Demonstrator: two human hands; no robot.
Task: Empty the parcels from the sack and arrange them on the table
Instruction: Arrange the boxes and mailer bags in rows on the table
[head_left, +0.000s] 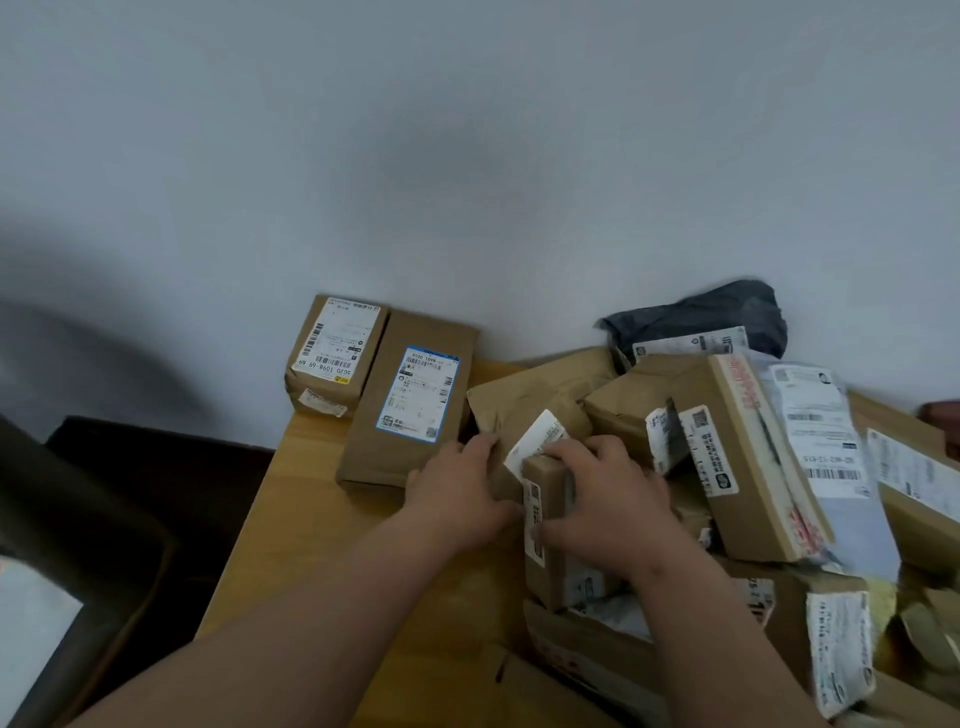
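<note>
Both hands meet at a small brown cardboard parcel (545, 535) with white labels, standing on end in the middle of the wooden table (291, 519). My left hand (457, 493) presses its left side and my right hand (608, 504) wraps its top and right side. Behind it lies a crumpled brown paper parcel (530, 395). Two brown boxes stand neatly side by side against the wall: a small one (332, 353) and a longer one with a blue-edged label (410, 400). No sack is visible.
A loose heap of boxes (748, 457) and a pale mailer bag (831, 467) covers the table's right half, with a dark plastic bag (701, 317) at the wall. More boxes (831, 649) lie at the front right. A dark piece of furniture (104, 519) stands left of the table.
</note>
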